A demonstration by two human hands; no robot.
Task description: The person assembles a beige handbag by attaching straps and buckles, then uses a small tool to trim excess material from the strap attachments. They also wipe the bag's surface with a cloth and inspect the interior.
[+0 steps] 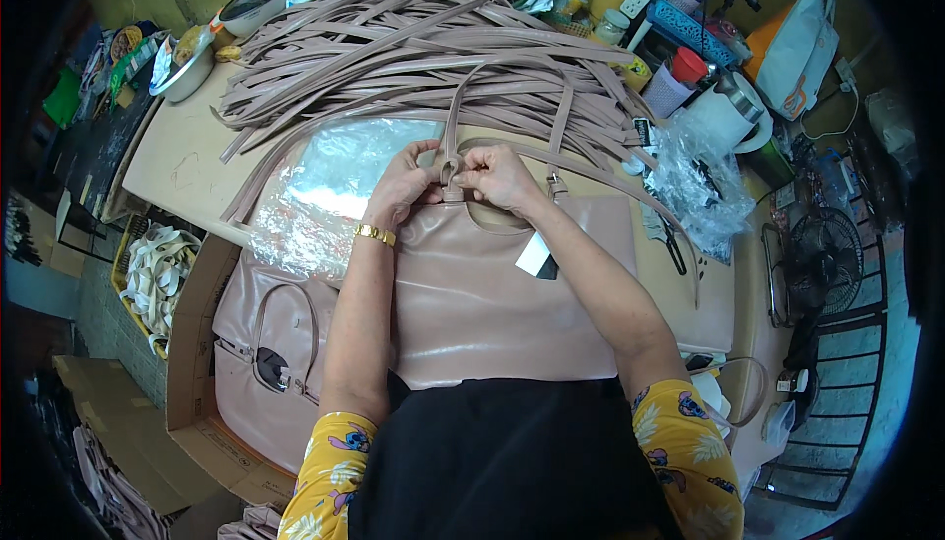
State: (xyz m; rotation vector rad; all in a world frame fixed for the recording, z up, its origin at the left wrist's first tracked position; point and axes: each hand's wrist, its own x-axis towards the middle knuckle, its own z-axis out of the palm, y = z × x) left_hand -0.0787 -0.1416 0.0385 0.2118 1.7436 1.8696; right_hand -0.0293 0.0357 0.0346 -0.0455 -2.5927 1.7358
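A dusty-pink handbag [512, 309] lies flat in front of me, its lower edge against my black apron. At the bag's top edge, my left hand [406, 186] and my right hand [500, 182] meet, fingers pinched on the end of a pink strap [451, 127]. Here the strap is looped at a small tab on the bag; the exact fastening is partly hidden by my fingers. From this spot the strap arches away from me and comes down near a second tab with a small buckle [557, 186]. A white tag [534, 255] hangs beside my right forearm.
A large heap of pink straps [394, 48] covers the far side of the table. Clear plastic [325, 195] lies left of my hands, more plastic bags [694, 176] and black scissors [674, 250] at right. Another pink bag [266, 333] sits in a cardboard box [192, 343].
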